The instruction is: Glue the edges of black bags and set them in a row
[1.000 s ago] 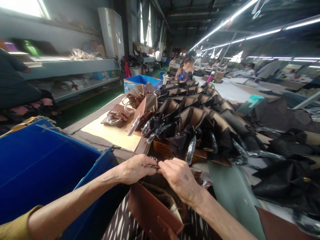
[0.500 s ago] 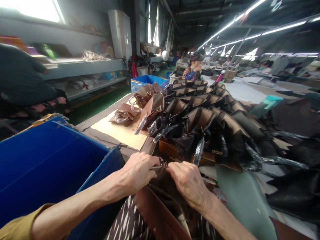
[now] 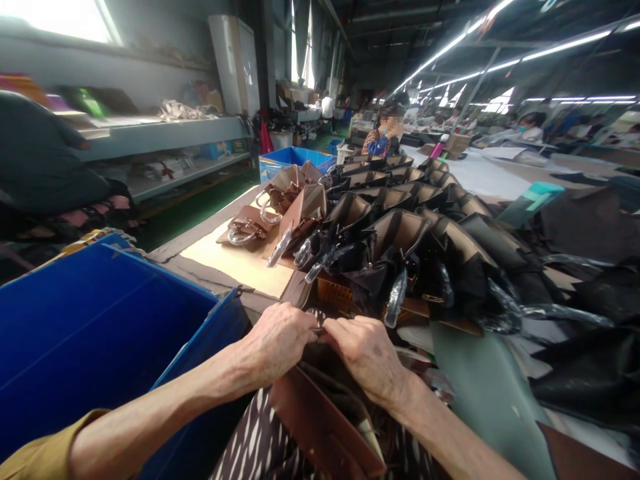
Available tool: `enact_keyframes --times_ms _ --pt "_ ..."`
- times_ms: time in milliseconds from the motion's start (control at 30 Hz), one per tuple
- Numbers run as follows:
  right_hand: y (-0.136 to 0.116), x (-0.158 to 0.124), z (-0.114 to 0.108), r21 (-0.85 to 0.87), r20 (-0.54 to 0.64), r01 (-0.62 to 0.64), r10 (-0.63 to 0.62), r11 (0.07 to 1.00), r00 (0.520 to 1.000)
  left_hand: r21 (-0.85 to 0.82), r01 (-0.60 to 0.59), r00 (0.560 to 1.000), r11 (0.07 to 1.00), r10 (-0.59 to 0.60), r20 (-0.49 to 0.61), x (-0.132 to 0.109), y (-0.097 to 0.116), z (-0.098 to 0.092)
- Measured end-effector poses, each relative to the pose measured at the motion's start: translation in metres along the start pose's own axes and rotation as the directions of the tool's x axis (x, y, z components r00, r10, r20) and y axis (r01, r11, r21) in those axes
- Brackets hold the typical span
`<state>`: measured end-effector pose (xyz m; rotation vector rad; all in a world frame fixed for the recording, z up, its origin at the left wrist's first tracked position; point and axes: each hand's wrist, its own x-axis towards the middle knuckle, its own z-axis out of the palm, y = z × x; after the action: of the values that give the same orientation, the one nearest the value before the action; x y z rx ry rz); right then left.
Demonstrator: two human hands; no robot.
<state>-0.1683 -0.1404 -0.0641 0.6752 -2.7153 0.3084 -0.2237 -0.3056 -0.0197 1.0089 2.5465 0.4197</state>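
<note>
A brown leather bag (image 3: 325,420) lies in my lap on patterned cloth, its dark inside facing up. My left hand (image 3: 280,340) is closed, thumb and fingers pinching at the bag's far edge. Right beside it, my right hand (image 3: 367,353) is also closed on that edge, knuckles up. Their fingertips nearly meet, and a small thin piece between them is too hidden to name. Just beyond stand rows of black handbags (image 3: 400,233) with plastic-wrapped handles.
Left of me stands a large blue bin (image 3: 100,320). Brown bags (image 3: 245,230) lie on the table's pale sheet (image 3: 240,267). An orange basket (image 3: 335,293) sits under the black bags. A grey-green surface (image 3: 490,380) is at right. A co-worker (image 3: 383,137) sits beyond; another person (image 3: 40,160) is far left.
My right hand has shifted slightly left, closer to the left fingertips. The thin piece by my left thumb shows less now. Both hands stay at the bag's edge.
</note>
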Motion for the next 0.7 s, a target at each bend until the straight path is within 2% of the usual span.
enact_keyframes --times_ms 333,433,533,600,700 --pt "-0.008 0.001 -0.008 0.027 0.087 -0.075 0.072 0.997 0.994 -0.015 -0.064 0.997 0.998 0.063 -0.040 -0.001 -0.002 -0.003" --pt "-0.012 0.010 -0.016 0.080 0.236 -0.150 0.127 0.985 0.964 -0.061 -0.115 0.992 0.991 0.112 -0.054 -0.006 -0.002 -0.004" --pt "-0.015 0.019 -0.024 0.141 0.400 -0.214 0.142 0.967 0.906 -0.075 -0.081 0.994 0.994 0.075 -0.074 -0.013 0.000 -0.002" --pt "-0.017 0.023 -0.030 0.149 0.446 -0.212 0.125 0.966 0.886 -0.086 -0.039 0.992 0.996 0.028 -0.123 -0.017 0.000 -0.001" --pt "-0.018 0.029 -0.045 0.112 0.485 -0.229 0.148 0.967 0.862 -0.261 -0.066 0.952 0.963 -0.018 -0.306 -0.021 -0.001 -0.002"
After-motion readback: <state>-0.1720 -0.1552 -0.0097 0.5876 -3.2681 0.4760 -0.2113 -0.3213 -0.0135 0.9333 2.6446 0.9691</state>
